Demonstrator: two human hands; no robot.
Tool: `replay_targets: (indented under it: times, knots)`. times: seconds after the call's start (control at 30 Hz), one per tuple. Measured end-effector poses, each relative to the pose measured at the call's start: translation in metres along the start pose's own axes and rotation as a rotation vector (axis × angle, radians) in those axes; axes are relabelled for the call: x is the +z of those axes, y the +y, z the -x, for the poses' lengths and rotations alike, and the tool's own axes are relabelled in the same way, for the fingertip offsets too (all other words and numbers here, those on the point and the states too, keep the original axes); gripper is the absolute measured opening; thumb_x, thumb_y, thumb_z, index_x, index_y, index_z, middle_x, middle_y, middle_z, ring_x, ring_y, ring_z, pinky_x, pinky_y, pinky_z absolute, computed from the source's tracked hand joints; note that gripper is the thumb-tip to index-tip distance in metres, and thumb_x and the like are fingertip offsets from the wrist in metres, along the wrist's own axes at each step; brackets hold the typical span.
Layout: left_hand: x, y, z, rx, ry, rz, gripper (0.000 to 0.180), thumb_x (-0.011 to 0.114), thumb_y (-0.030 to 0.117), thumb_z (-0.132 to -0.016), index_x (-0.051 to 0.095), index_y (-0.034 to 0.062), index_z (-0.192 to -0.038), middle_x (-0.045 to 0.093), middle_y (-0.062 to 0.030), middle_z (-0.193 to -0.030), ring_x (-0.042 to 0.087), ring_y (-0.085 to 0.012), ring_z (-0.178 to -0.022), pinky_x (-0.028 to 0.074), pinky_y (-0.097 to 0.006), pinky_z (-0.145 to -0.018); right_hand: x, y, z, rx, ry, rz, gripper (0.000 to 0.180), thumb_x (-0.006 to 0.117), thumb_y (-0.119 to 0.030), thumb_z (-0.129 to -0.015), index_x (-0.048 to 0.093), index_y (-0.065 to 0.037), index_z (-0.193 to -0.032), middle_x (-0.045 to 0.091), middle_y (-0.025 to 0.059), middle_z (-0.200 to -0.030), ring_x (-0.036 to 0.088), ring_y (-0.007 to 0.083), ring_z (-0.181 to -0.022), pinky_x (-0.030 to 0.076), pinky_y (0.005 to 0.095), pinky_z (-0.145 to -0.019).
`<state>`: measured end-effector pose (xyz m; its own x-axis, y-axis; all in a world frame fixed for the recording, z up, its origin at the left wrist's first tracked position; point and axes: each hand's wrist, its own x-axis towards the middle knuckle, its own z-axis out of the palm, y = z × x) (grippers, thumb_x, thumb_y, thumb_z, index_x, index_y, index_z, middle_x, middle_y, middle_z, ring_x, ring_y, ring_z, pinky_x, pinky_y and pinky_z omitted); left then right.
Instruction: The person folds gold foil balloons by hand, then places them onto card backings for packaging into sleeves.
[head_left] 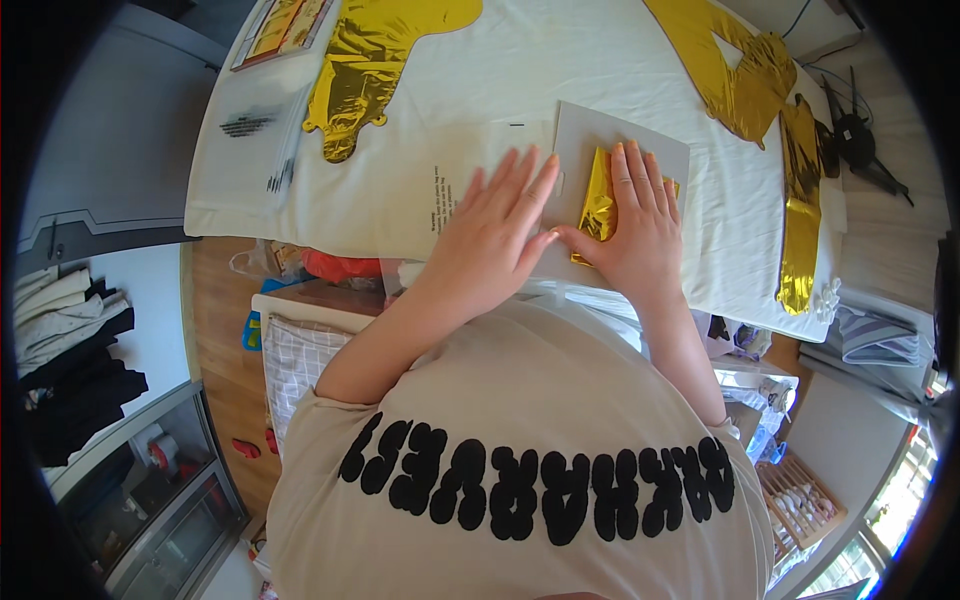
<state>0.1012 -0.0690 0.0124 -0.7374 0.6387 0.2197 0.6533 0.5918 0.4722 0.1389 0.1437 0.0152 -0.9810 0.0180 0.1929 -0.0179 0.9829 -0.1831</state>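
My right hand (645,215) lies flat, fingers stretched out, on a folded piece of gold foil (597,205). Under the foil is a flat grey card (590,120), whose far edge and corners show beyond my fingertips. My left hand (495,225), slightly smeared by motion, is open with fingers spread and holds nothing. It hovers over or rests on a clear plastic bag (415,195) with small dark print; I cannot tell which. My left thumb comes close to my right thumb at the card's near left side.
Flat gold foil balloons lie at the far left (355,85), far right (740,85) and right edge (798,220) of the white-covered table (490,80). A stack of clear bags (250,150) sits at the left. A black object with thin arms (855,135) stands beyond the right edge.
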Motion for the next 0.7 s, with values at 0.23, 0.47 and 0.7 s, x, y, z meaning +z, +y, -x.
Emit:
replay_targets:
  times: [0.23,0.47,0.7]
  knots:
    - [-0.001,-0.012,0.007,-0.101,0.013,-0.217,0.082,0.064,0.053,-0.095,0.037,0.0094,-0.159,0.032,-0.0273,-0.163,0.027,-0.0464,-0.153,0.022,-0.067,-0.119,-0.001,0.003,-0.004,-0.015,-0.005,-0.006,0.114,0.078,-0.071,-0.074,0.040,-0.003,-0.157,0.040,0.0158,-0.163,0.034,0.0360,-0.152,0.029,0.0539,-0.123]
    - [0.002,-0.022,-0.015,-0.077,-0.032,-0.181,0.072,0.057,0.045,-0.101,0.034,0.0116,-0.161,0.026,-0.0250,-0.166,0.023,-0.0440,-0.155,0.018,-0.064,-0.123,-0.001,0.014,-0.021,0.001,0.022,-0.002,0.110,0.077,-0.069,-0.076,0.040,-0.005,-0.158,0.041,0.0148,-0.162,0.033,0.0331,-0.153,0.028,0.0523,-0.124]
    - [0.001,-0.020,-0.019,-0.110,-0.016,-0.132,0.067,0.053,0.042,-0.103,0.036,0.0115,-0.160,0.029,-0.0223,-0.167,0.024,-0.0441,-0.155,0.018,-0.064,-0.123,-0.004,0.017,-0.017,-0.028,-0.007,-0.024,0.108,0.077,-0.068,-0.076,0.040,-0.008,-0.158,0.041,0.0133,-0.162,0.033,0.0320,-0.153,0.027,0.0516,-0.125]
